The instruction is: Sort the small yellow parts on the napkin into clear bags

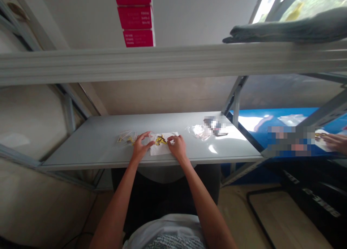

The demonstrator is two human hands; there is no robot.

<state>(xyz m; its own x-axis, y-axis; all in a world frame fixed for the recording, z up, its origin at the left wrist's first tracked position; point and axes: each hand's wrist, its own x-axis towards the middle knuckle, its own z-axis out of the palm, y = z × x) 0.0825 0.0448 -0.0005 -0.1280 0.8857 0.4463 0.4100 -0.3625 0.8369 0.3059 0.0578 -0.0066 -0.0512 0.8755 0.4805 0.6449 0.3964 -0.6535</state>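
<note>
Some yellow bits (pixel 161 140) were out on the white sheet (pixel 162 150) on the bench (pixel 108 124), others at the plastic (pixel 127 137); left hand's (pixel 138 148) grip half-open, apparently empty, right hand's (pixel 178 147) fingers bunched, contents unclear.

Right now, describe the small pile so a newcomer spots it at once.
On the grey lower shelf, find the white sheet between left hand and right hand. The yellow-and-dark pile lies on it. Yellow bits show by the clear plastic at left; only this pile lies on white.
</note>
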